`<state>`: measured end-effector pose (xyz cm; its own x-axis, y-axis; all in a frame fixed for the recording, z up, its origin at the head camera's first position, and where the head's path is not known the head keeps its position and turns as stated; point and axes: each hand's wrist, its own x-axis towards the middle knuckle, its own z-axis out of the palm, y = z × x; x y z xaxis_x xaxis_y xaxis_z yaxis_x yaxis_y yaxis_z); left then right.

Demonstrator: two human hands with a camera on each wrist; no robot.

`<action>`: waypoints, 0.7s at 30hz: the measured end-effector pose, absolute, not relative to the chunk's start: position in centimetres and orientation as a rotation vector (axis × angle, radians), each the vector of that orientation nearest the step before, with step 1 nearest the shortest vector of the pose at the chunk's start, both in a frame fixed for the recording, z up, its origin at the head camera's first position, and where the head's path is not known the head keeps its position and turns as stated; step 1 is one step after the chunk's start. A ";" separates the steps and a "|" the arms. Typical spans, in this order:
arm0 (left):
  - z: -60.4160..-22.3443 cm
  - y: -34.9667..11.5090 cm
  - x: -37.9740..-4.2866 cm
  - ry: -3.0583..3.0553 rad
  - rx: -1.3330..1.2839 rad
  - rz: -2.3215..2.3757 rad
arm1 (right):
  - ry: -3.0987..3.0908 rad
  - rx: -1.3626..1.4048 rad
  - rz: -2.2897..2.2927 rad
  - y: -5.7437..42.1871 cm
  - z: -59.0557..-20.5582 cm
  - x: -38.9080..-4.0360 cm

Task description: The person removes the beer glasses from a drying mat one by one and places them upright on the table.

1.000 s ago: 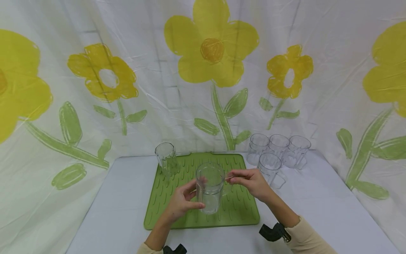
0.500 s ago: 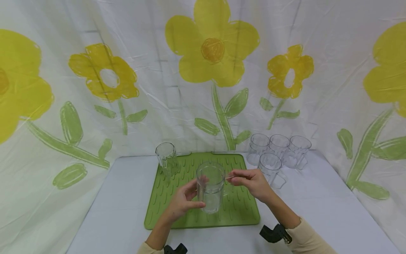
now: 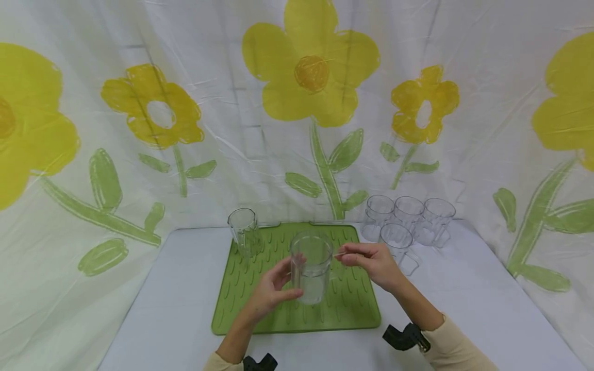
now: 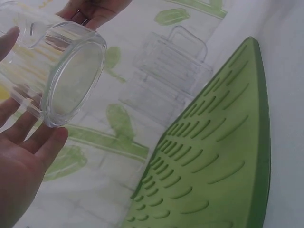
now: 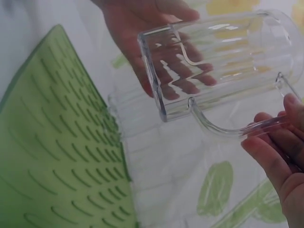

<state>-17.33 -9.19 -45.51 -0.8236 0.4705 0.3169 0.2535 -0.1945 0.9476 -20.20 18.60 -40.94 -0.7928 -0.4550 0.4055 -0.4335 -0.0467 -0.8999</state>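
A clear glass mug (image 3: 312,278) hangs over the green mat, upright in the head view. My left hand (image 3: 271,293) grips its body low down, with the thumb on the near side and the fingers behind. In the right wrist view, that hand's fingers show through the ribbed glass wall. My right hand (image 3: 371,263) pinches the handle (image 5: 213,126) between thumb and fingers. The mug's thick round base (image 4: 76,83) faces the left wrist camera, well above the mat.
A green ridged drying mat (image 3: 246,314) lies on the white table (image 3: 162,288). Another glass mug (image 3: 245,234) stands at its back left corner. Several glass mugs (image 3: 395,239) are grouped at the back right. A flower-patterned curtain (image 3: 223,154) hangs behind the table.
The held mug and both hands have risen slightly and shifted a little to the right. The grips are the same, and the other mugs stay put.
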 end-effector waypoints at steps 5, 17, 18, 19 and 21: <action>-45.4 -9.1 -17.3 1.928 0.842 2.146 | 2.184 -1.005 -2.028 18.8 -40.8 -20.4; -45.7 -9.7 -17.0 2.058 0.803 2.112 | 2.299 -0.883 -2.038 19.6 -39.8 -20.2; -45.7 -9.8 -17.0 2.076 0.786 2.099 | 2.299 -0.869 -2.045 19.7 -39.7 -20.2; -45.8 -10.0 -16.9 2.085 0.769 2.091 | 2.303 -0.853 -2.050 19.9 -39.7 -20.2; -45.9 -10.3 -16.8 2.107 0.730 2.073 | 2.309 -0.828 -2.066 20.2 -39.6 -20.3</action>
